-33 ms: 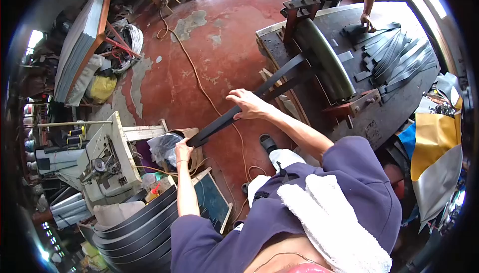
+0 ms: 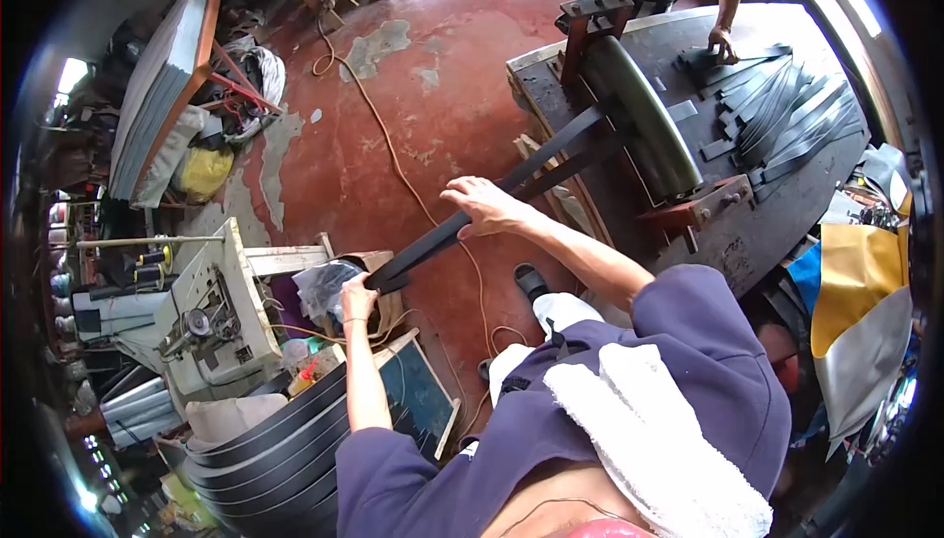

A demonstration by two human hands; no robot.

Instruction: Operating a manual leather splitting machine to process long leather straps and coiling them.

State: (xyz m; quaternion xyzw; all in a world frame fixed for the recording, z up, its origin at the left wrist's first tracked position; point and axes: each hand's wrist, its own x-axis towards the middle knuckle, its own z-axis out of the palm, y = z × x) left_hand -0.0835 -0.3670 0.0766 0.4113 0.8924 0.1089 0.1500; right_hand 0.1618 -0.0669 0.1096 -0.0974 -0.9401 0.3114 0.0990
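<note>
Long black flat strips [image 2: 423, 249] run slantwise from a dark roller [image 2: 644, 115] on the table down to my left hand. My left hand [image 2: 360, 299] is closed round their lower ends. Farther up, my right hand [image 2: 482, 208] grips the strips, its thumb below and its fingers over the far edge. Two lengths show apart between my right hand and the roller. The roller sits in a frame with metal end blocks. Beyond it, a co-worker's hand [image 2: 723, 44] touches a fan of black strips [image 2: 777, 110] spread over the table.
The roller stands on a dark worktable [image 2: 733, 233]. A sewing machine [image 2: 202, 327] is at my left, with curved black sheets [image 2: 265, 459] in front of it. An orange cord [image 2: 379, 125] trails across the red floor [image 2: 472, 56]. Yellow and silver sheets [image 2: 855, 282] hang at the right.
</note>
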